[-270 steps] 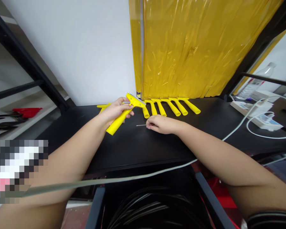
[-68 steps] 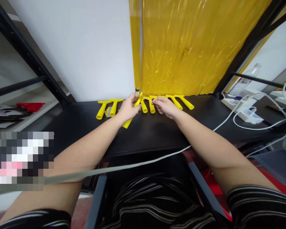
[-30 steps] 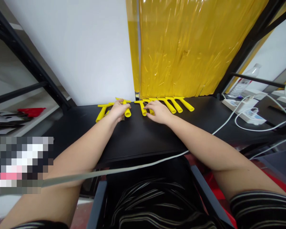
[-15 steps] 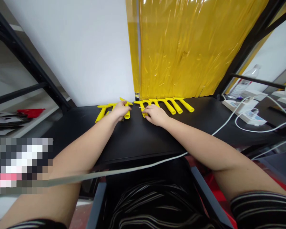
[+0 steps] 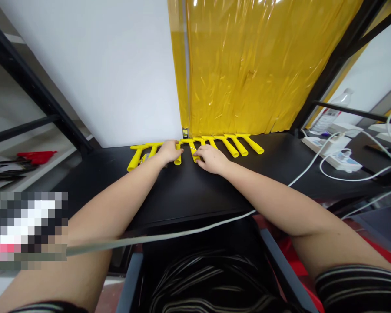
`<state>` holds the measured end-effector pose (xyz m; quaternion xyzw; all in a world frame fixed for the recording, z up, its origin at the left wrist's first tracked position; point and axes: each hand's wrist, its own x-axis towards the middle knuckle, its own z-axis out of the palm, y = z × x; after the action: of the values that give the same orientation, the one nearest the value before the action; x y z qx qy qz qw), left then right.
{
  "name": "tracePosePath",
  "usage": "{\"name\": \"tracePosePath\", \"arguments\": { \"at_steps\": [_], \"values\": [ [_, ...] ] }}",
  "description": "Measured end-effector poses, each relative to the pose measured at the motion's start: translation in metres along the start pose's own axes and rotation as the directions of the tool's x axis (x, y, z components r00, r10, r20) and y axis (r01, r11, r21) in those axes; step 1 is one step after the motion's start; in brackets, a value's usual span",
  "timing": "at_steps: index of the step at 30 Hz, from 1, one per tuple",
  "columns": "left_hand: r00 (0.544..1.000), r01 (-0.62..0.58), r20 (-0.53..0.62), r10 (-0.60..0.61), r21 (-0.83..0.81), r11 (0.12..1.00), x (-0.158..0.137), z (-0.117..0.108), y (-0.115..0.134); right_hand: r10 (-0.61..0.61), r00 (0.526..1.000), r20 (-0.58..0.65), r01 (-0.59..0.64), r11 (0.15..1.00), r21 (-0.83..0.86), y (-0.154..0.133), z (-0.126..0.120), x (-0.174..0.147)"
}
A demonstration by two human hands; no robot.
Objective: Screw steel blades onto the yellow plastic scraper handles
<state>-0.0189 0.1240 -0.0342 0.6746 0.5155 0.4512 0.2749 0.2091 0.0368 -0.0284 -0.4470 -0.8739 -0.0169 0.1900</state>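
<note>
Several yellow T-shaped pieces with hollow tube handles lie in a row at the back of the black tabletop. My left hand (image 5: pixel 170 152) is closed around the crosspiece end of one yellow T-shaped handle (image 5: pixel 177 160), whose open tube end points toward me. Just right of it, my right hand (image 5: pixel 211 159) has its fingers bent, pinching a thin metal rod (image 5: pixel 193 148) that sticks out to the left. The rod lies across a neighbouring yellow handle (image 5: pixel 195 158), which the fingertips are beside or touching. What else the right palm holds is hidden.
A small yellow-labelled object (image 5: pixel 144 157) lies among the left handles. Behind stand a white panel (image 5: pixel 117 78) and yellow film (image 5: pixel 241 78). At right are a power strip (image 5: pixel 340 158), white cables and a plastic bottle (image 5: pixel 332 112). A pale cable (image 5: pixel 195 229) crosses in front.
My left hand has shifted slightly right with its yellow handle, whose tilted crosspiece now sits more in line with the row. My right hand stays nearly in place with the rod.
</note>
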Motion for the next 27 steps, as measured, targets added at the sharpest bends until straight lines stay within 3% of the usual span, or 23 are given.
{"name": "tracePosePath", "arguments": {
  "at_steps": [4,6,8,12,17,22,27],
  "values": [
    [0.997,-0.013,0.082,-0.01,0.274,0.962,-0.017,-0.015,0.017,-0.015,1.0,-0.006,0.015,1.0,0.016,-0.001,-0.001,-0.002],
    [0.955,-0.192,0.294,0.035,0.526,0.829,-0.028,-0.026,0.024,-0.02,1.0,-0.008,0.021,0.999,0.033,-0.001,-0.003,-0.003],
    [0.913,-0.318,0.402,0.066,0.602,0.732,-0.037,-0.035,0.029,-0.02,0.999,-0.027,0.022,0.998,0.054,0.001,-0.005,-0.004],
    [0.88,-0.402,0.465,0.096,0.62,0.674,-0.045,-0.04,0.034,-0.019,0.998,-0.059,0.023,0.998,0.06,0.007,-0.008,-0.006],
    [0.852,-0.466,0.506,0.133,0.618,0.633,-0.045,-0.036,0.035,-0.054,0.999,0.002,0.054,0.998,0.044,0.009,-0.007,-0.007],
    [0.844,-0.482,0.513,0.154,0.6,0.639,-0.046,-0.035,0.032,-0.081,0.997,0.0,0.081,0.995,0.052,0.008,-0.004,-0.006],
    [0.797,-0.555,0.56,0.225,0.534,0.638,-0.048,-0.031,0.03,-0.081,0.997,0.0,0.081,0.996,0.041,0.005,-0.002,-0.005]
  ]
}}
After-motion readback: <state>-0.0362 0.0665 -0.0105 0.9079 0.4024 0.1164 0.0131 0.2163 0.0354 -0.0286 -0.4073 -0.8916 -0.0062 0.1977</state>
